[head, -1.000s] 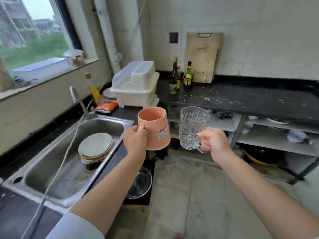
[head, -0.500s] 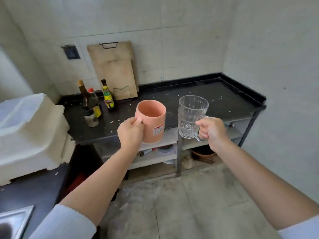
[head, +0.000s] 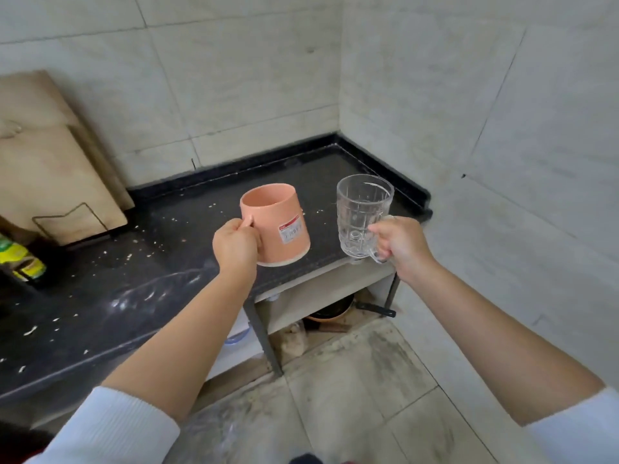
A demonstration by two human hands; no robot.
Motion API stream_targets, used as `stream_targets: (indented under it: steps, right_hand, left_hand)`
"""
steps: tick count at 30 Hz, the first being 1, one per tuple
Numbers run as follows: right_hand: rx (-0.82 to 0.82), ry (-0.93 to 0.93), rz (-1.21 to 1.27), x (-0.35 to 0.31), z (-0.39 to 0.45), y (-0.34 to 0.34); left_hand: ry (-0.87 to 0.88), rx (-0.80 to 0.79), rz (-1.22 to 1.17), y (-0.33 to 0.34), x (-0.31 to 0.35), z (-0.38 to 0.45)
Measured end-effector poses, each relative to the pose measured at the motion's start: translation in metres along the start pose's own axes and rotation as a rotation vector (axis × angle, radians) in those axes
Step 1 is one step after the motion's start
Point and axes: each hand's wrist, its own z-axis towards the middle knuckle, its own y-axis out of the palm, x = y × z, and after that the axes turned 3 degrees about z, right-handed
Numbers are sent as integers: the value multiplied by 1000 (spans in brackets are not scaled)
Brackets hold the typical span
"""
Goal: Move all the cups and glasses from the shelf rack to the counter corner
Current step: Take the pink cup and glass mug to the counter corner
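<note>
The left hand (head: 236, 244) is closed around the handle of a salmon-pink plastic mug with a red-and-white label (head: 276, 225), holding it upright. Just to its right, the right hand (head: 400, 245) grips the handle of a clear, cut-pattern glass mug (head: 360, 217), also upright. Both cups hang above the speckled black stone counter (head: 187, 236), whose walled corner lies beyond the hands.

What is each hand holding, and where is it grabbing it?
The left hand holds the pink cup by its handle. The right hand holds the clear glass mug by its handle too. Both are upright above the black counter.
</note>
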Motion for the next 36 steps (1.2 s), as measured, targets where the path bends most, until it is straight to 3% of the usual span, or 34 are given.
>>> stream_targets:
  steps: [4, 10, 16, 21, 30, 36]
  right_hand:
    - [63, -29, -149, 3, 69, -24]
    - [-34, -12, -245, 12, 175, -48]
    - [-41, 87, -408, 0, 296, -31]
    - [8, 142, -576, -7, 378, -22]
    - [-102, 206, -757, -7, 500, 0]
    - [-137, 309, -651, 17, 589, 31]
  left_hand:
    - [-125, -24, 15, 56, 9, 46]
    - [-252, -84, 91, 135, 18, 139]
    - [-327, -153, 7, 211, 27, 236]
    - [-490, -109, -94, 262, 32, 292]
    - [-435, -31, -144, 333, 36, 367]
    - [-418, 30, -166, 380, 37, 427]
